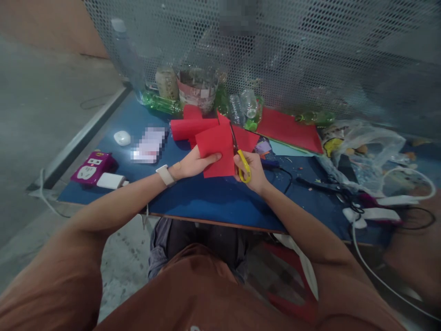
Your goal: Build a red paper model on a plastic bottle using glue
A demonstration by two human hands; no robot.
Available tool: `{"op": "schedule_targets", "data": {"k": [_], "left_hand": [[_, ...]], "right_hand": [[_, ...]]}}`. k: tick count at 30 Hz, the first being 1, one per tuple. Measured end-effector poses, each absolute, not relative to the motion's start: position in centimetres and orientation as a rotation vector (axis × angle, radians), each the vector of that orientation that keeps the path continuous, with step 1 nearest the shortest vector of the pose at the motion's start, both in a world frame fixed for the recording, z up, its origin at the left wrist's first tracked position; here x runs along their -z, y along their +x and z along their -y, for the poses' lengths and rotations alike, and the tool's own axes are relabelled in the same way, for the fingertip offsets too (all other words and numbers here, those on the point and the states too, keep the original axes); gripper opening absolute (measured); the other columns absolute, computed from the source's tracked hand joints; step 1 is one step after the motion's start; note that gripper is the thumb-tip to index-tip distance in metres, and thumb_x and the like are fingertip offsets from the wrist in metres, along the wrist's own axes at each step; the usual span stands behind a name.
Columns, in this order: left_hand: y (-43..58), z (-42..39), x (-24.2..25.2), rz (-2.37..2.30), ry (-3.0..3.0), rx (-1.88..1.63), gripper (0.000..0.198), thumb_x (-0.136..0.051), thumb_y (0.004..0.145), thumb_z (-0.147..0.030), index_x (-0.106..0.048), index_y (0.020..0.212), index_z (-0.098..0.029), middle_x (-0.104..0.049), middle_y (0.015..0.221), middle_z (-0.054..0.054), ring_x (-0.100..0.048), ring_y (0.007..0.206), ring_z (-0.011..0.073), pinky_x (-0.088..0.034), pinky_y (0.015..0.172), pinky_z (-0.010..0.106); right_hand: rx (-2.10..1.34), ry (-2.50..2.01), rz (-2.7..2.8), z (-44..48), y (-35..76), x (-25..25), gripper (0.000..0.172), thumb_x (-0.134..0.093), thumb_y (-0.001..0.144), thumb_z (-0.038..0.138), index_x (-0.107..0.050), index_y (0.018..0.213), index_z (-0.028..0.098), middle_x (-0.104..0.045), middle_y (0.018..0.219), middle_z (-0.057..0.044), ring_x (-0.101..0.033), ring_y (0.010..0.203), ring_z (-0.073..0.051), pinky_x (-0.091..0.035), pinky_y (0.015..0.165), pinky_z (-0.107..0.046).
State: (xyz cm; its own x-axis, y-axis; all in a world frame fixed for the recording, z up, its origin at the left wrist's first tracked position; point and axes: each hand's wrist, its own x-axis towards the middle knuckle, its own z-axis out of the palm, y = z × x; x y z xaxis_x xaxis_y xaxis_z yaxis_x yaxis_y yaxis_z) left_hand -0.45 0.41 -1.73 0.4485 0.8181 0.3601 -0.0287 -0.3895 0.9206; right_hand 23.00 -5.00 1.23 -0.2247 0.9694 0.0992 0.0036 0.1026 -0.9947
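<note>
Left hand point(193, 162) pinches a red sheet point(217, 151) with its thumb on top; the right hand point(254, 171) grips yellow-handled scissors point(244, 166), their blades pointing away from the body along the sheet's right edge. The sheet lies between the two hands, above the worktop point(213, 202). Since only the left hand steadies it, the paper could bend or twist under the blades, and a cut would then wander. Swinging the blades leftward might also bring them toward the left thumb. Just beyond the left hand is a red roll point(193, 130); being close behind the sheet, it could be nudged or nicked if the scissors reach too far. Right of the right hand, a black cord point(289, 177) could catch the forearm should it slide outward. Whether the blades are biting paper now is hard to tell.
</note>
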Motion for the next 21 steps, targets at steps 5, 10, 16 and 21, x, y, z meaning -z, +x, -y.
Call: {"op": "schedule_targets", "data": {"k": [5,10,16,21], "left_hand": [[-0.49,-0.35,1.55,-0.691,1.744,-1.072,0.074,-0.085,0.098,-0.081,-0.077,0.14,-0.021,-0.086,0.139,0.019,-0.08,0.142,0.0439,-0.062,0.132,0.066],[-0.48,-0.22,1.52,-0.645,1.783,-1.029,0.071,-0.081,0.101,-0.08,-0.076,0.139,-0.02,-0.087,0.138,0.02,-0.081,0.14,0.0435,-0.064,0.129,0.064],[-0.51,-0.26,1.59,-0.659,1.8,-1.015,0.076,-0.08,0.101,-0.083,-0.074,0.143,-0.02,-0.083,0.151,0.023,-0.079,0.145,0.0437,-0.06,0.134,0.065],[-0.55,-0.46,1.78,-0.696,1.797,-1.044,0.072,-0.082,0.101,-0.076,-0.075,0.144,-0.019,-0.084,0.151,0.022,-0.078,0.145,0.0439,-0.059,0.134,0.065]], "right_hand": [[-1.343,-0.997,1.43,4.99,23.21,-0.78,0.081,-0.095,0.08,0.096,-0.057,0.068,0.025,-0.058,0.051,0.004,-0.049,0.035,-0.009,-0.038,0.036,-0.022],[-1.406,-0.955,1.389,5.08,23.26,-1.05,0.079,-0.096,0.078,0.096,-0.064,0.073,0.024,-0.061,0.054,0.005,-0.052,0.038,-0.009,-0.04,0.038,-0.021],[-1.368,-0.998,1.427,4.97,23.42,-0.53,0.08,-0.089,0.084,0.099,-0.06,0.073,0.025,-0.062,0.056,0.004,-0.05,0.039,-0.008,-0.041,0.04,-0.021],[-1.334,-1.004,1.438,4.8,23.53,-0.24,0.078,-0.086,0.09,0.097,-0.059,0.075,0.025,-0.062,0.059,0.004,-0.049,0.04,-0.009,-0.039,0.04,-0.024]]}}
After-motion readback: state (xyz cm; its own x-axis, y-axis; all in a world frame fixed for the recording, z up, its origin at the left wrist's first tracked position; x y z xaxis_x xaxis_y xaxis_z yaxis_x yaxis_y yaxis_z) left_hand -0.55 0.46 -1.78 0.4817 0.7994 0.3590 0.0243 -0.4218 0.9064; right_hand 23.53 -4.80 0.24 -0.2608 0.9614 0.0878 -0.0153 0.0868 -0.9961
